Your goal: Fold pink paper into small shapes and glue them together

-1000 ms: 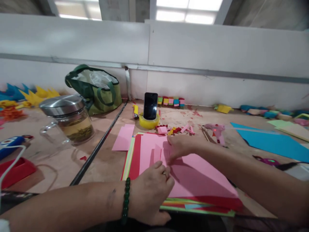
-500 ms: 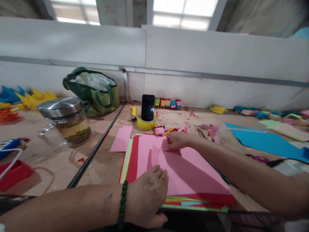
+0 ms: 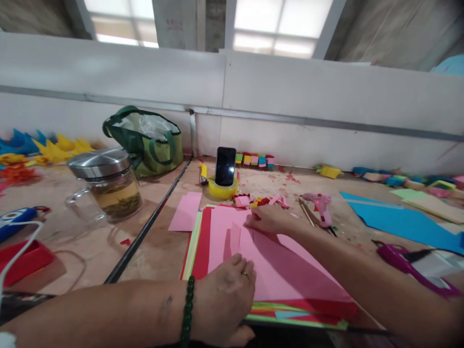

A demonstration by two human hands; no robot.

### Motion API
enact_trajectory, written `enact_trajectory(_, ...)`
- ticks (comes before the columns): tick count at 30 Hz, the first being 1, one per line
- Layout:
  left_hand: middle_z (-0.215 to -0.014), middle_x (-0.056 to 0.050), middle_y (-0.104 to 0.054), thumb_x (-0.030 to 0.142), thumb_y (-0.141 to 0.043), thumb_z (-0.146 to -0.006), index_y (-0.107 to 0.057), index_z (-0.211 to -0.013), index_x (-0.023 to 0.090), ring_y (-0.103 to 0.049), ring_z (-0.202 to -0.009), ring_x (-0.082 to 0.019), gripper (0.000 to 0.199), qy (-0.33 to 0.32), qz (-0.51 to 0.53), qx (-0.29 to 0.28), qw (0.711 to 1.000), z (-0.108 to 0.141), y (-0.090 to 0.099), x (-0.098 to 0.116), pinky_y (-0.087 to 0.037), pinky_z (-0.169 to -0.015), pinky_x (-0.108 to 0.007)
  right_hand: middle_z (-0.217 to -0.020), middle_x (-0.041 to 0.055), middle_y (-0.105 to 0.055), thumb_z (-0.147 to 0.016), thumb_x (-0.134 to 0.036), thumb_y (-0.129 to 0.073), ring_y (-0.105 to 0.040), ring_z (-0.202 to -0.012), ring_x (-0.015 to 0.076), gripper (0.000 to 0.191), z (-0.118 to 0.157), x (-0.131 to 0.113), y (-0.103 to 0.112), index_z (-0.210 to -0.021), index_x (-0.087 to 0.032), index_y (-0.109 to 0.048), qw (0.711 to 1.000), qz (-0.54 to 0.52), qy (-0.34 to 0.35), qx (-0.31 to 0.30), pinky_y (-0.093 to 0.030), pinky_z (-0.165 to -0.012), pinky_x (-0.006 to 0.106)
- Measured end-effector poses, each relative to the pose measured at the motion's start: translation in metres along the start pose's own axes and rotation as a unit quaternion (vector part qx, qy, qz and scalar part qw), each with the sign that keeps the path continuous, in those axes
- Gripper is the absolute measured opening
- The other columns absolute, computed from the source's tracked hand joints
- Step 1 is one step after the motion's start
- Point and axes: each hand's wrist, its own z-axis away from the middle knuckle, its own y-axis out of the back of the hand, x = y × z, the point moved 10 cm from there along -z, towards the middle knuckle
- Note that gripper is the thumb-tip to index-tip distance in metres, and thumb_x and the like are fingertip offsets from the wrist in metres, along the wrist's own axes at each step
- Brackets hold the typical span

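A pink sheet (image 3: 281, 266) tops the stack (image 3: 204, 241) on the worktop (image 3: 155, 256). Over its 7 o'clock corner, the left hand (image 3: 226, 295) has curled fingers; I cannot tell if they grip the strip (image 3: 235, 234) at their 12 o'clock. The right hand (image 3: 270, 220), 1 o'clock from the left, bends its fingers toward the sheet, hold unclear. A glue gun (image 3: 321, 207) lies at its 3 o'clock.

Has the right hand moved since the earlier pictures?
Yes, slightly: the right hand has shifted away from the wearer, towards the table's far side, judged against the phone.
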Motion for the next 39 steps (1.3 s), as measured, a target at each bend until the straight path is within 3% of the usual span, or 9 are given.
enact_trajectory(9, -0.085, -0.017, -0.069, 0.069, -0.040, -0.084, -0.069, -0.088, 0.005, -0.062, -0.083, -0.027, 0.070, -0.031, 0.032, 0.101, 0.994, -0.004, 0.019, -0.012, -0.035, -0.100, -0.046, -0.073, 0.0012, -0.064, -0.065, -0.033, -0.074, -0.055, -0.064, 0.0142, 0.025, 0.020, -0.015, -0.017, -0.078, -0.016, -0.061, 0.977, -0.200, 0.073, 0.022, -0.041, -0.057, 0.024)
enact_trajectory(16, -0.089, -0.007, -0.066, 0.028, -0.063, -0.082, -0.064, -0.070, 0.014, -0.057, -0.087, -0.020, 0.019, 0.030, 0.122, 0.117, 0.985, -0.009, 0.023, -0.062, -0.044, -0.087, -0.035, -0.069, -0.0031, -0.061, -0.063, -0.018, -0.070, -0.055, -0.062, 0.0122, 0.035, 0.024, -0.010, -0.021, -0.097, -0.015, -0.058, 0.945, -0.317, 0.081, 0.021, -0.042, -0.055, 0.022)
enact_trajectory(19, -0.100, -0.010, -0.062, 0.021, -0.067, -0.076, -0.065, -0.087, 0.015, -0.054, -0.096, -0.023, 0.012, 0.101, 0.144, 0.121, 0.977, -0.007, 0.024, -0.082, -0.044, -0.087, -0.036, -0.064, -0.0056, -0.057, -0.059, -0.020, -0.075, -0.051, -0.057, 0.0111, 0.041, 0.025, -0.010, -0.024, -0.098, -0.017, -0.061, 0.939, -0.334, 0.078, 0.021, -0.037, -0.051, 0.021)
enact_trajectory(21, -0.111, -0.013, -0.058, 0.027, -0.073, -0.069, -0.058, -0.116, 0.015, -0.051, -0.103, -0.029, 0.050, 0.190, 0.162, 0.123, 0.961, -0.002, 0.022, -0.102, -0.044, -0.089, -0.042, -0.060, -0.0058, -0.053, -0.055, -0.021, -0.078, -0.046, -0.055, 0.0099, 0.028, 0.025, -0.009, -0.023, -0.076, -0.016, -0.062, 0.935, -0.345, 0.079, 0.030, -0.034, -0.049, 0.021)
enact_trajectory(24, -0.116, -0.015, -0.057, 0.037, -0.080, -0.059, -0.043, -0.134, 0.015, -0.053, -0.103, -0.031, 0.086, 0.292, 0.242, 0.107, 0.919, 0.007, 0.008, -0.132, -0.045, -0.087, -0.043, -0.061, -0.0046, -0.051, -0.056, -0.022, -0.076, -0.045, -0.057, 0.0097, 0.023, 0.024, -0.008, -0.017, -0.061, -0.016, -0.055, 0.918, -0.381, 0.089, 0.054, -0.035, -0.051, 0.022)
enact_trajectory(28, -0.074, -0.003, -0.061, 0.037, -0.069, -0.067, -0.063, -0.084, 0.014, -0.055, -0.067, -0.017, 0.030, 0.324, 0.442, 0.096, 0.831, 0.009, -0.017, -0.154, -0.042, -0.060, -0.026, -0.068, -0.0027, -0.055, -0.074, -0.039, -0.064, -0.052, -0.059, 0.0114, 0.023, 0.023, -0.009, -0.010, -0.074, -0.018, -0.054, 0.883, -0.452, 0.107, 0.072, -0.043, -0.053, 0.023)
enact_trajectory(32, -0.053, 0.004, -0.047, 0.035, -0.061, -0.073, -0.060, -0.067, 0.012, -0.042, -0.050, -0.009, 0.023, 0.312, 0.563, 0.121, 0.756, 0.007, -0.022, -0.160, -0.031, -0.049, -0.021, -0.063, -0.0045, -0.055, -0.077, -0.041, -0.064, -0.053, -0.052, 0.0101, 0.026, 0.026, -0.011, -0.009, -0.087, -0.018, -0.057, 0.828, -0.547, 0.117, 0.043, -0.049, -0.049, 0.024)
enact_trajectory(36, -0.061, 0.001, -0.055, 0.033, -0.063, -0.075, -0.067, -0.083, 0.010, -0.047, -0.056, -0.011, 0.025, 0.290, 0.650, 0.154, 0.685, 0.008, -0.013, -0.158, -0.039, -0.057, -0.023, -0.060, -0.0064, -0.052, -0.068, -0.025, -0.071, -0.047, -0.049, 0.0064, 0.017, 0.026, -0.001, -0.008, -0.082, -0.018, -0.064, 0.726, -0.680, 0.095, 0.043, -0.050, -0.048, 0.020)
enact_trajectory(39, -0.086, -0.004, -0.065, 0.034, -0.069, -0.071, -0.061, -0.119, 0.015, -0.057, -0.069, -0.015, 0.052, 0.225, 0.756, 0.105, 0.605, 0.004, -0.012, -0.145, -0.044, -0.062, -0.024, -0.059, -0.0066, -0.050, -0.068, -0.022, -0.067, -0.047, -0.048, 0.0064, 0.009, 0.024, 0.003, -0.010, -0.076, -0.020, -0.065, 0.708, -0.700, 0.086, 0.032, -0.051, -0.047, 0.021)
